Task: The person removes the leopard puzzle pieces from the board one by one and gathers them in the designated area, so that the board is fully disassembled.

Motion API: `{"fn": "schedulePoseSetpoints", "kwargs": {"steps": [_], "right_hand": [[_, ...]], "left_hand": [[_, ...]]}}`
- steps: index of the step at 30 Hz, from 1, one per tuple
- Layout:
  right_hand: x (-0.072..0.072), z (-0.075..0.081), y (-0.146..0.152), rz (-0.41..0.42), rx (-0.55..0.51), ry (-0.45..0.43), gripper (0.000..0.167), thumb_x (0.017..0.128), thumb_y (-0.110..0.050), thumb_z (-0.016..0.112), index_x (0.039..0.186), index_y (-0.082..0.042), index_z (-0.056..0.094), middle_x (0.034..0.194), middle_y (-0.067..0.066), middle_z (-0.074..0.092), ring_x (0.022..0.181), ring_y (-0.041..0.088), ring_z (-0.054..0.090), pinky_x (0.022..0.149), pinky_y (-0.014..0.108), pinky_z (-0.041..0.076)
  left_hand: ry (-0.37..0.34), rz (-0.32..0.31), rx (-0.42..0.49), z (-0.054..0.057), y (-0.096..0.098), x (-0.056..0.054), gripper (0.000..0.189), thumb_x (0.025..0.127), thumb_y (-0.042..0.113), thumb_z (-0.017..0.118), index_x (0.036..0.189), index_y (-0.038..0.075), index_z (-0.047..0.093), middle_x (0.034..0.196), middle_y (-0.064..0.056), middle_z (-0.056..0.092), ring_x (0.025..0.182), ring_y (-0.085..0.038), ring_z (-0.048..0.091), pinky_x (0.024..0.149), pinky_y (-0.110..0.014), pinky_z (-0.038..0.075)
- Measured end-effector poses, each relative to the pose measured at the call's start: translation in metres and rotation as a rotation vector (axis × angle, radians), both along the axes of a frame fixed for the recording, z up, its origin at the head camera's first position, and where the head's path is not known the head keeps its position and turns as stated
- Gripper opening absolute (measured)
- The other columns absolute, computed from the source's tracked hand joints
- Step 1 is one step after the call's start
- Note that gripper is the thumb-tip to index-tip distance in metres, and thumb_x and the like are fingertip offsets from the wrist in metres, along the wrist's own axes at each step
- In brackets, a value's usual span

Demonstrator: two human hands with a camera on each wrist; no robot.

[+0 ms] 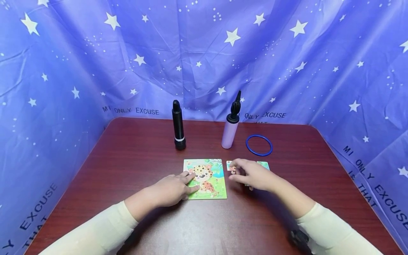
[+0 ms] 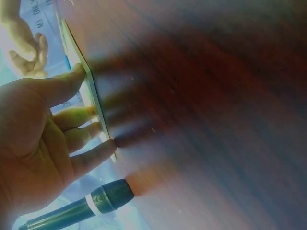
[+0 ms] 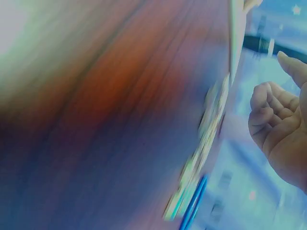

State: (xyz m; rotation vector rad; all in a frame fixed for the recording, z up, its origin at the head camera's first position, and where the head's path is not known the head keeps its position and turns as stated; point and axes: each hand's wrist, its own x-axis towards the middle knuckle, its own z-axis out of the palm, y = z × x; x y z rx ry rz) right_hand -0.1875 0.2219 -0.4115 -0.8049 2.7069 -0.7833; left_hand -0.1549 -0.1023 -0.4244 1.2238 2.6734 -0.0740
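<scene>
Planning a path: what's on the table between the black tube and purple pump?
Bare tabletop between the black tube and purple pump, seen in the head view.

From the head, we look forward and down across the table [image 1: 204,230]; from each wrist, close and turned sideways, we share that table.

Under the left fingers [image 1: 186,177], the picture board [image 1: 220,189] has a smooth printed face. The table [image 1: 204,226] around them looks like wood, polished and rather glossy. Beyond the right fingers [image 1: 239,163], the pump [image 1: 229,135] and ring [image 1: 262,155] seem smooth plastic; farther hangs creased cloth [image 1: 197,46].
</scene>
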Motion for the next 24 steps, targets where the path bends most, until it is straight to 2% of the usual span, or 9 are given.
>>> {"fn": "schedulePoseSetpoints", "kwargs": {"steps": [6,12,18,24], "right_hand": [[0.0,-0.004,-0.052,0.114,0.046,0.031,0.05,0.092,-0.041,0.067,0.129,-0.01,0.058,0.082,-0.011,0.057,0.068,0.002,0.051,0.067,0.023,0.047],[0.001,-0.016,-0.087,0.19,0.121,0.021,0.054,0.09,-0.04,0.069,0.132,-0.009,0.056,0.076,-0.01,0.055,0.065,0.002,0.05,0.063,0.023,0.045],[0.002,-0.023,-0.101,0.168,0.179,0.059,0.042,0.09,-0.034,0.07,0.123,-0.011,0.061,0.072,-0.011,0.052,0.062,0.002,0.048,0.059,0.023,0.043],[0.001,-0.024,-0.104,0.12,0.173,-0.009,0.043,0.089,-0.03,0.072,0.125,-0.011,0.059,0.071,-0.01,0.054,0.061,0.003,0.05,0.059,0.024,0.044]], "left_hand": [[0.028,-0.018,0.007,0.001,0.0,0.001,0.049,0.096,0.032,0.061,0.144,0.035,0.05,0.157,-0.011,0.037,0.142,-0.035,0.037,0.103,-0.052,0.046],[0.042,-0.026,0.018,-0.001,-0.001,0.0,0.05,0.095,0.032,0.062,0.143,0.035,0.051,0.156,-0.011,0.038,0.141,-0.035,0.039,0.102,-0.052,0.047],[0.052,-0.025,0.036,-0.003,-0.002,-0.001,0.049,0.095,0.033,0.063,0.142,0.036,0.052,0.155,-0.011,0.04,0.141,-0.034,0.04,0.1,-0.052,0.048],[0.035,0.013,0.101,-0.005,-0.002,-0.001,0.048,0.09,0.033,0.069,0.136,0.036,0.059,0.154,-0.015,0.04,0.14,-0.036,0.042,0.101,-0.052,0.048]]}}
